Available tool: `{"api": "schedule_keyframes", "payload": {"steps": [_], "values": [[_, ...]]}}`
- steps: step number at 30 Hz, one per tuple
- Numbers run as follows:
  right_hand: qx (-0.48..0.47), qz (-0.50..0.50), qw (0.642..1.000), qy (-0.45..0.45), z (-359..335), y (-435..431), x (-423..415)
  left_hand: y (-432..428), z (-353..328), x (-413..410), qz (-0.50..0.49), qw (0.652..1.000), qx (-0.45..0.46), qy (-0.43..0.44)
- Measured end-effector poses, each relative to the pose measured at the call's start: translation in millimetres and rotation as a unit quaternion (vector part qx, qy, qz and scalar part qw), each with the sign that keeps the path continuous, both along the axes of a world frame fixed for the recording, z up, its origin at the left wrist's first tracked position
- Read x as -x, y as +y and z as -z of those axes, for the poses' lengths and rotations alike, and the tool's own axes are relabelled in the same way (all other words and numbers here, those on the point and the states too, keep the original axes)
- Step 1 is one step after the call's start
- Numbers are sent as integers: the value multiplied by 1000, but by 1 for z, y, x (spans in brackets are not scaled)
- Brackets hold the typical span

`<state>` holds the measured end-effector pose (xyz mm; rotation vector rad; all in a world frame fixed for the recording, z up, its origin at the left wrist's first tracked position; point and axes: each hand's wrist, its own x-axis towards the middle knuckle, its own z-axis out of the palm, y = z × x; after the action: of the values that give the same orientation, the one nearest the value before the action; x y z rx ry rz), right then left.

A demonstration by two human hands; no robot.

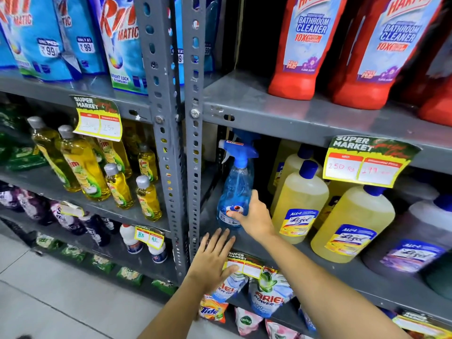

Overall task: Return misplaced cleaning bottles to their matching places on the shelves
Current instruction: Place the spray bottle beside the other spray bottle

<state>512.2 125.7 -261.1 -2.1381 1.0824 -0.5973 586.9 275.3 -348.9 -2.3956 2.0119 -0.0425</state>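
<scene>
Though upright, bottle (234,192) in right hand (255,217)

spray bottle (236,192): clear blue, blue trigger | bottles right of grip (299,204): pale yellow, blue caps | shelf (269,106): grey

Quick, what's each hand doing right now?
Left hand: open, flat, holding nothing.
Right hand: on the blue spray bottle; grip not clearly closed.

2 bare, sleeveless forearms (318,277)
</scene>
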Motion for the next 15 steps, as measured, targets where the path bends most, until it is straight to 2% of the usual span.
{"api": "schedule_keyframes", "payload": {"steps": [4, 15], "values": [[-50, -19, 998, -35, -9, -7, -1, -1, 0, -2, 4, 1000, -12, 3], [-15, -7, 1000, -2, -7, -4, -8, 0, -3, 3, -4, 1000, -20, -3]]}}
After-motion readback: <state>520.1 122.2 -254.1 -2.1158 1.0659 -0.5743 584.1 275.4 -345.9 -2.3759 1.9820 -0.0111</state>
